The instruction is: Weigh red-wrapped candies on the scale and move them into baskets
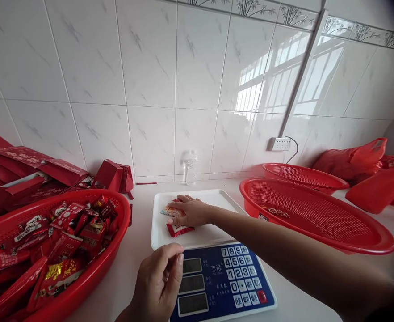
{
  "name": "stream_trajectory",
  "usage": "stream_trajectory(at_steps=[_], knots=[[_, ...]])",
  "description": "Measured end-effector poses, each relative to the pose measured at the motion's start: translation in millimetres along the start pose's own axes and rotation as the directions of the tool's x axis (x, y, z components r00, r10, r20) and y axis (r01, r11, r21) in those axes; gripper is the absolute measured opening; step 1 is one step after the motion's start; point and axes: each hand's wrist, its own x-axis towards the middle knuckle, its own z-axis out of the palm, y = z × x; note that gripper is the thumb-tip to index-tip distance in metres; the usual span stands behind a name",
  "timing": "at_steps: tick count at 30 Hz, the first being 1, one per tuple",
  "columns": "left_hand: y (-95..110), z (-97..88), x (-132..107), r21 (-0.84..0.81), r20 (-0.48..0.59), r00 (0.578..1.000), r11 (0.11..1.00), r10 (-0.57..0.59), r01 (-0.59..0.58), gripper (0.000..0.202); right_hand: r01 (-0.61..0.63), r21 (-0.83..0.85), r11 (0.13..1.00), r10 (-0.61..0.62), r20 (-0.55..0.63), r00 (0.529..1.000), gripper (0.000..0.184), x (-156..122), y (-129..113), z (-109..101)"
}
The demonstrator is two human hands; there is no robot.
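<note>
A kitchen-type weighing scale with a white tray and a blue keypad panel stands before me. My right hand reaches in from the right over the tray, palm down, fingers and thumb spread across small snack packets. A red and white packet shows below the thumb; a light-coloured packet lies partly covered by the fingers. My left hand is at the panel's left edge, fingers curled and thumb near the forefinger, with nothing visible in it. The scale's displays look dark.
On the left, a red plastic basket holds many wrapped snacks. Red cardboard boxes lie behind it. Two red baskets stand at right, near red bags. A clear bottle and power strip are by the tiled wall.
</note>
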Motion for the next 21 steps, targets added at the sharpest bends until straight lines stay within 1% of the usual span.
stream_trajectory(at_steps=[4,6,9,12,14,17,21], knots=[[-0.2,1.3,1.2,0.004,0.004,1.000,1.000,-0.007,0.007,0.015,0.143,-0.026,0.989,-0.145,-0.119,0.982,0.035,-1.7,2.1,7.5],[-0.5,2.0,1.8,0.002,0.000,1.000,1.000,-0.005,0.005,0.014,0.183,-0.053,0.982,-0.190,-0.171,0.967,0.026,-3.4,5.1,11.7],[-0.7,2.4,2.9,0.004,-0.013,1.000,1.000,0.001,-0.001,0.014,0.177,-0.082,0.981,-0.191,-0.227,0.955,0.021,-6.0,10.9,15.2],[-1.2,2.3,4.2,0.014,-0.024,1.000,1.000,0.001,-0.001,0.013,0.088,-0.088,0.992,-0.110,-0.300,0.948,0.018,-8.1,17.0,13.3],[-1.6,2.2,4.7,0.012,-0.022,1.000,1.000,0.001,-0.001,0.013,-0.004,-0.080,0.997,-0.024,-0.357,0.934,0.022,-9.5,20.9,9.3],[-1.7,2.1,4.4,0.001,-0.021,1.000,1.000,0.006,-0.006,0.013,-0.135,-0.057,0.989,0.097,-0.433,0.896,0.034,-12.6,26.5,0.2],[-1.3,1.4,4.0,-0.001,-0.034,0.999,1.000,0.011,-0.011,0.012,-0.241,-0.045,0.969,0.186,-0.506,0.842,0.041,-19.1,37.5,-15.7]])
